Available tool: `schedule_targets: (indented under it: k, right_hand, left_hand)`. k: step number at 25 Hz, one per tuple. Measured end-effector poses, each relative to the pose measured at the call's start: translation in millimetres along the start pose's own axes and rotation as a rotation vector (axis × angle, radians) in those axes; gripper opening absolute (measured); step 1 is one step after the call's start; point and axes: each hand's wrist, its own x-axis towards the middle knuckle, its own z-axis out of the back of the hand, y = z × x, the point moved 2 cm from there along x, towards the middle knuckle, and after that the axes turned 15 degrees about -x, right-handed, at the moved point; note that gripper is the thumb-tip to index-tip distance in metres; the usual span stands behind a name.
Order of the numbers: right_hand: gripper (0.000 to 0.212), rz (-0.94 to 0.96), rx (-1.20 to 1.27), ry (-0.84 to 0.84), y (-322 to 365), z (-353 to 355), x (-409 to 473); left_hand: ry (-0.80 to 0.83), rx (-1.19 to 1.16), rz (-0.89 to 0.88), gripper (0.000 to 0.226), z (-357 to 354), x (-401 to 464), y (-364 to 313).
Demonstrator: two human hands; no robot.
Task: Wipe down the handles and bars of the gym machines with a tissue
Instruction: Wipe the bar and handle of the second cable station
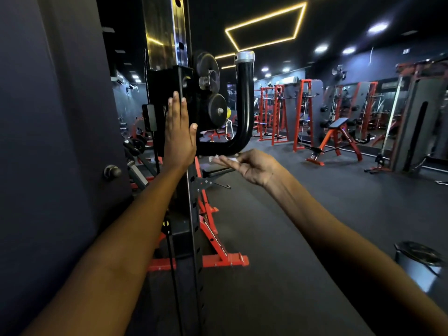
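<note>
- A crumpled white paper tissue [224, 158] sits just left of centre in the frame, directly beneath the bend of a thick black J-shaped handle bar [244, 110] and touching or nearly touching its underside.
- The right hand [249, 167], reaching in from the lower right, holds the tissue under its fingers; the fingers are extended leftward with the tissue against them, and only small white portions show.
- The black bar rises vertically at centre frame and ends in a silver metal cap [244, 57]; its lower end curves left towards the carriage.
- The left hand [180, 134], coming up from the lower left, is flat with fingers straight and pointing upward, pressed against the black sliding carriage [167, 86] of the machine. It grips nothing.
- Two round black pulley wheels [213, 93] are mounted on the carriage, between the left hand and the bar.
- The carriage sits on a tall dark steel upright with holes [169, 32], running from the top of the frame to the bottom.
- A red steel base frame [218, 259] lies on the dark rubber floor [278, 263] below centre.
- A red-framed inclined bench [337, 134] stands at right of centre; red racks [278, 110] line the background.
- A yellow rectangular ceiling light strip [266, 25] occupies the upper centre.
- A grey metal bin [419, 265] sits at the lower right edge.
</note>
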Motion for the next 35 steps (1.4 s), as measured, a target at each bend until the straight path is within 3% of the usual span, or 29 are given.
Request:
schedule_targets:
  k: [5, 9, 13, 15, 17, 20, 23, 24, 29, 35]
  right_hand:
    - [0.038, 0.067, -0.050, -0.068, 21.8, 24.2, -28.2]
    - [0.024, 0.266, -0.494, -0.222, 10.5, 57.8, -38.3]
    - [0.015, 0.485, -1.321, -0.504, 11.1, 85.5, -53.6]
    - [0.013, 0.482, -1.554, -0.533, 13.2, 98.7, -73.3]
    - [0.012, 0.474, -1.553, -0.486, 10.2, 114.8, -103.3]
    - [0.014, 0.442, -1.595, -0.563, -12.4, 152.4, -151.8]
    - [0.005, 0.330, -1.595, -0.507, -37.3, 194.7, -196.6]
    - [0.011, 0.311, -1.588, -0.472, -41.9, 206.3, -208.2]
    - [0.014, 0.399, -1.730, -0.324, -47.4, 255.0, -228.7]
    - [0.014, 0.413, -1.881, -0.189, -52.6, 305.2, -194.1]
  left_hand:
    - [0.077, 0.059, 0.039, 0.059, 7.3, -2.9, -3.1]
    - [0.112, 0.101, 0.146, 0.061, 10.0, -24.2, -19.7]
    - [0.064, 0.221, 0.392, 0.056, 16.9, -68.4, -70.7]
    - [0.129, 0.318, 0.576, 0.049, 19.3, -97.5, -109.6]
    - [0.266, 0.397, 0.712, 0.043, 14.5, -132.8, -153.6]
    - [0.419, 0.459, 0.713, 0.037, -2.8, -194.7, -213.6]
    - [0.441, 0.448, 0.710, 0.037, -23.7, -251.5, -257.6]
    - [0.452, 0.439, 0.721, 0.039, -32.8, -265.6, -268.9]
    - [0.474, 0.392, 0.805, 0.047, -81.0, -304.9, -309.0]
    - [0.511, 0.416, 0.846, 0.051, -143.8, -308.7, -316.4]
